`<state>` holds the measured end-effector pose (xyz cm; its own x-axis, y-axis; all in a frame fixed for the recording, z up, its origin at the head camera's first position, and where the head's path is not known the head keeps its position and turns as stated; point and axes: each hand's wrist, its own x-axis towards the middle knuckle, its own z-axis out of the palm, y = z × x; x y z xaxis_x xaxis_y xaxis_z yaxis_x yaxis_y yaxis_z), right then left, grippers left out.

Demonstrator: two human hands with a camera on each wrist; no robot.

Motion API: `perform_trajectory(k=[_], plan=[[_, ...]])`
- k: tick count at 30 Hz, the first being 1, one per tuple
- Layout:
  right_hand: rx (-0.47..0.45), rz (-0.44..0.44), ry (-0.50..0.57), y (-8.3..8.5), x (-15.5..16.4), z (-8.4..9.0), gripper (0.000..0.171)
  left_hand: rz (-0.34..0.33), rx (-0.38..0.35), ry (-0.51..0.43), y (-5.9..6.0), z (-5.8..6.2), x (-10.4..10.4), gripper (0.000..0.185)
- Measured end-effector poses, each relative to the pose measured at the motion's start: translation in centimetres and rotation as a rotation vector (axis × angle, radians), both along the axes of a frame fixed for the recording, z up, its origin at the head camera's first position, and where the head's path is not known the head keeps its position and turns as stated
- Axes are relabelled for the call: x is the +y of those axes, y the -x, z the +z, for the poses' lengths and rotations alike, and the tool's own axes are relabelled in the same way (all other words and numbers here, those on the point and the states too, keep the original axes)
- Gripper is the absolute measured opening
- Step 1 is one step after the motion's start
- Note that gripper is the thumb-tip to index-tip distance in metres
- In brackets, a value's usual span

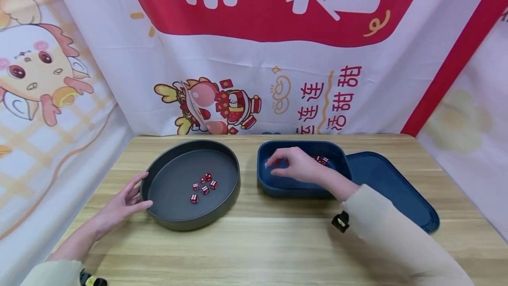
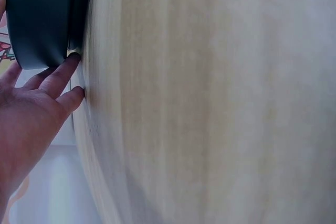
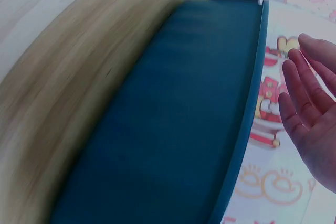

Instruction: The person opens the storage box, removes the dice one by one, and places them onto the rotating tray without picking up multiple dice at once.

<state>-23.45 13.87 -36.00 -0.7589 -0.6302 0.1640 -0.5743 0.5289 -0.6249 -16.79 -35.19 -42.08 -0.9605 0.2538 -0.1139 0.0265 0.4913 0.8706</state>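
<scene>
Dice (image 1: 203, 185), five in number, red with white pips, are seen clustered near the middle of a round grey tray (image 1: 189, 223) on the left part of the wooden surface (image 1: 254, 250). The left hand (image 1: 124, 204) is laid against the tray's left outer wall, fingers straight and spread; contact of the fingertips (image 2: 67, 66) with the wall is confirmed in the left wrist view. Nothing is held by it.

A dark blue rectangular box (image 1: 274, 189) is placed just right of the tray, apart from it. The right hand (image 1: 295, 165) is held over the box's interior, fingers loosely bent; whether anything is pinched cannot be told. In the right wrist view the fingers (image 3: 302, 103) appear relaxed and apart. More red dice (image 1: 322, 160) are visible in the box's far right area, beside the hand. A matching blue lid (image 1: 397, 189) is lying flat to the right of the box, touching it.
</scene>
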Motion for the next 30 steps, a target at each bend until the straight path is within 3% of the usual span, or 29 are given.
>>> perform_trajectory(k=[15, 30], plan=[[0.024, -0.165, -0.063, -0.9, 7.5, -1.1, 0.024, -0.006, -0.007, -0.019, 0.1, 0.0, -0.1, 0.088], [-0.045, -0.262, -0.136, 1.2, 9.9, -3.0, 0.034, -0.002, -0.001, -0.037, -0.1, 0.0, 0.0, 0.087]])
